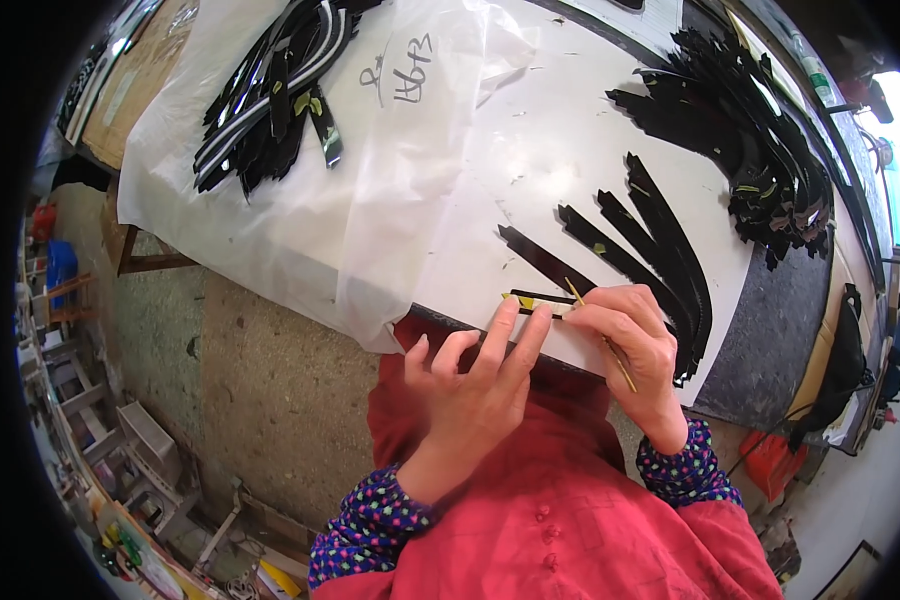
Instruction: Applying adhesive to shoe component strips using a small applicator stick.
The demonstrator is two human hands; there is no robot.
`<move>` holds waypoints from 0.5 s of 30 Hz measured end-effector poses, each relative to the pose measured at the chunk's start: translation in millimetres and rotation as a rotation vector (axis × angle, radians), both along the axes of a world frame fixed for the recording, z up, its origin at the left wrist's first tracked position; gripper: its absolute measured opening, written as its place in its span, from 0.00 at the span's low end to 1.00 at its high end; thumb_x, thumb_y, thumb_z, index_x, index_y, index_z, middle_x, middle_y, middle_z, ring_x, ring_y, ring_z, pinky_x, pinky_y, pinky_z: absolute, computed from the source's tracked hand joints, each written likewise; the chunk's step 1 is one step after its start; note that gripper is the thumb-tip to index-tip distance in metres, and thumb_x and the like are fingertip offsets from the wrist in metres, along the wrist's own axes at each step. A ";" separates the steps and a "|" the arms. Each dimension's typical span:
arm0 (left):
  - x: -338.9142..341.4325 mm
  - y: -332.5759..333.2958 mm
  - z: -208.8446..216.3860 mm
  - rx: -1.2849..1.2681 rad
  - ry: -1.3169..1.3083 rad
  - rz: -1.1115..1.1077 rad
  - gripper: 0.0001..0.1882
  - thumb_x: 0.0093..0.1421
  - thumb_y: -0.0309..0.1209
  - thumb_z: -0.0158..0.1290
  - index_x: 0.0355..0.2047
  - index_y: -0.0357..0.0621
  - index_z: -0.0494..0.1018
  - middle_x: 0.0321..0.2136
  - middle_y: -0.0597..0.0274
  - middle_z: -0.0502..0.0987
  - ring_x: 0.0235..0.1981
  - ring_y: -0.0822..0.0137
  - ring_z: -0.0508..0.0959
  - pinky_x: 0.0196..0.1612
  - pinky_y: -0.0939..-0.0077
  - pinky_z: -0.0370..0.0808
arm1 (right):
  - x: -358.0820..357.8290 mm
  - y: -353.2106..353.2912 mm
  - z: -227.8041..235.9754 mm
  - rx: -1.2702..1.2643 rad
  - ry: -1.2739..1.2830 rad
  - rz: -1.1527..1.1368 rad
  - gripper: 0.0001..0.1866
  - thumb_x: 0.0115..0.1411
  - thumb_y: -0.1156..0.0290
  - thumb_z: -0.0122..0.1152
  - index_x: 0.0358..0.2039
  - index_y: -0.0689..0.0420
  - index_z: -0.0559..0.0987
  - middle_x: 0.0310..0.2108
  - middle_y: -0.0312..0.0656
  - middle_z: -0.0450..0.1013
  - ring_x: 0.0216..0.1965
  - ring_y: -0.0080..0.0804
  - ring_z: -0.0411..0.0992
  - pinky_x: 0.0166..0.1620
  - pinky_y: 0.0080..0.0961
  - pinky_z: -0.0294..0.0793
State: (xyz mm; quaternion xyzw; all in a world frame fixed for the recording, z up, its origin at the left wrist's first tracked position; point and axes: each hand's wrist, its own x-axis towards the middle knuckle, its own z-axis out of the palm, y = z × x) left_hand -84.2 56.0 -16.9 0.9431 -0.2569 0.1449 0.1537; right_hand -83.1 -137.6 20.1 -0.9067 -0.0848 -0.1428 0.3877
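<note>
My left hand [478, 368] has its fingers stretched and spread, with the index and middle fingertips on a small black-edged strip with yellow and pale parts [526, 300] near the table's front edge. Pinched in my right hand [632, 335] is a thin yellowish stick [622, 369]; its upper tip points at the strip's right end. I cannot make out what kind of tool it is. That end of the strip is partly hidden by my right fingers. Just beyond my hands, several long black strips [660, 230] lie fanned out on the white table covering [450, 235].
A large heap of black strips [780, 150] lies at the far right. Another bundle of black and white strips [275, 110] rests at the far left on translucent sheeting [370, 200] with handwriting. A red container [773, 465] stands low at the right; wooden frames [150, 450] stand at the left.
</note>
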 end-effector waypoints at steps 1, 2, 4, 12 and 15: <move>0.0 0.1 -0.4 0.017 -0.007 0.003 0.27 0.59 0.35 0.54 0.60 0.70 0.75 0.61 0.79 0.68 0.49 0.69 0.63 0.58 0.55 0.54 | -0.1 -0.4 -0.7 0.001 -0.003 0.006 0.19 0.46 0.90 0.64 0.38 0.59 0.83 0.38 0.42 0.77 0.39 0.41 0.75 0.41 0.32 0.76; 0.1 0.0 0.0 0.015 -0.008 0.002 0.27 0.59 0.35 0.54 0.60 0.70 0.75 0.61 0.79 0.68 0.49 0.69 0.63 0.58 0.55 0.54 | -0.3 -0.8 -1.2 0.003 -0.007 0.013 0.19 0.45 0.90 0.64 0.39 0.59 0.83 0.38 0.43 0.77 0.39 0.42 0.75 0.42 0.32 0.76; 0.6 -0.2 1.2 0.033 -0.024 0.000 0.27 0.59 0.35 0.54 0.60 0.69 0.75 0.61 0.79 0.68 0.49 0.69 0.64 0.58 0.55 0.55 | -0.2 -1.1 -0.5 0.000 -0.009 0.018 0.19 0.46 0.90 0.64 0.39 0.59 0.83 0.38 0.43 0.77 0.39 0.42 0.75 0.42 0.32 0.76; 1.8 0.3 4.2 0.000 -0.014 0.003 0.29 0.57 0.35 0.57 0.61 0.68 0.74 0.61 0.76 0.68 0.48 0.68 0.65 0.56 0.55 0.57 | -0.3 2.8 17.0 -0.060 -0.179 0.009 0.15 0.50 0.89 0.65 0.39 0.62 0.82 0.37 0.46 0.77 0.37 0.43 0.75 0.39 0.32 0.76; -1.4 1.2 1.8 -0.002 -0.015 0.008 0.30 0.57 0.35 0.58 0.62 0.68 0.73 0.62 0.76 0.68 0.49 0.68 0.65 0.57 0.55 0.57 | 4.4 17.2 25.8 0.080 -0.151 0.035 0.09 0.57 0.86 0.64 0.39 0.63 0.82 0.36 0.46 0.78 0.32 0.41 0.76 0.35 0.29 0.76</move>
